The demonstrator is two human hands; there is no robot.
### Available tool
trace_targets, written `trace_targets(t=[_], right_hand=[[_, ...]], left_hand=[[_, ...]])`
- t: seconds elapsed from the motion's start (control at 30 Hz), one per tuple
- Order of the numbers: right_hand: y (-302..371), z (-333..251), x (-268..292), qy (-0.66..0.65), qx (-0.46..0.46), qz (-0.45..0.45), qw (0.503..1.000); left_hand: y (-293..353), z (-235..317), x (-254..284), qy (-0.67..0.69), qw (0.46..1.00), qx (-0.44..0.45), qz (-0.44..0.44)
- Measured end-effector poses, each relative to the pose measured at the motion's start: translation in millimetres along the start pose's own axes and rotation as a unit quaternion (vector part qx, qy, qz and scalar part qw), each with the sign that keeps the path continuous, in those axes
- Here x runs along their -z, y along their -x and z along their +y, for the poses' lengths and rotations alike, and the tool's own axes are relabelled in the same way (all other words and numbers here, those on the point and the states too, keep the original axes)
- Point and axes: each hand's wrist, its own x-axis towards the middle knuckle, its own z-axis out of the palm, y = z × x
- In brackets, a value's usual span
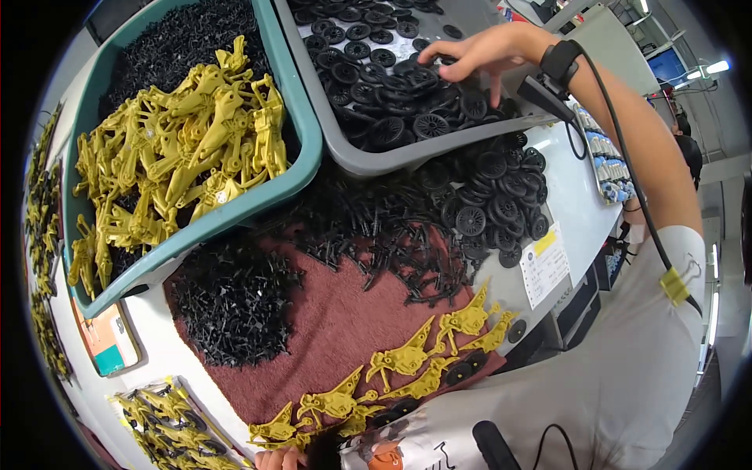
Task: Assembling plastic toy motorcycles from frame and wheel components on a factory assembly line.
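Observation:
My right hand (489, 63) reaches into a grey bin (356, 160) of black toy wheels (429, 125). Its fingers are spread over the wheels, and nothing shows in its grasp. At the bottom edge, only part of my left hand (280, 459) can be seen, fingers curled together beside the nearest yellow plastic motorcycle body (274, 429); what they hold is hidden. More yellow motorcycle bodies (401, 360) form a slanting row along the near side of a dark red cloth (337, 313), with several black wheels (457, 373) next to them.
A teal bin (313, 149) holds yellow bodies (184, 133) and small black parts. Piles of black parts (235, 305) and loose wheels (501, 196) lie on the table. A paper slip (546, 270) is at right, a bag of yellow-and-black pieces (176, 427) at lower left.

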Motion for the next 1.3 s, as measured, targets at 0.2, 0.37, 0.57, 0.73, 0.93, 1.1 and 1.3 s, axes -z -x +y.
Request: trace_targets(t=[0.2, 0.37, 0.57, 0.73, 0.93, 1.1, 1.3], right_hand=[[-2, -56, -19, 0.099, 0.059, 0.013, 0.993], [-31, -90, -54, 0.263, 0.106, 0.054, 0.957], [-26, -87, -62, 0.303, 0.136, 0.094, 0.939], [-35, -59, -52, 0.317, 0.259, 0.094, 0.908], [-24, -48, -41, 0.277, 0.307, 0.105, 0.904], [-5, -42, -43, 0.148, 0.351, 0.125, 0.916], [63, -42, -31, 0.060, 0.312, 0.222, 0.922]], left_hand=[[3, -7, -10, 0.007, 1.000, 0.011, -0.001], [8, -13, -11, 0.003, 1.000, 0.012, 0.002], [9, -10, -4, 0.003, 1.000, 0.009, 0.011], [8, -9, -3, 0.010, 1.000, 0.006, 0.024], [8, -7, 0, 0.015, 0.999, 0.009, 0.036], [6, -2, 2, 0.025, 0.999, 0.007, 0.036], [2, 6, 17, 0.025, 0.999, -0.005, 0.035]])
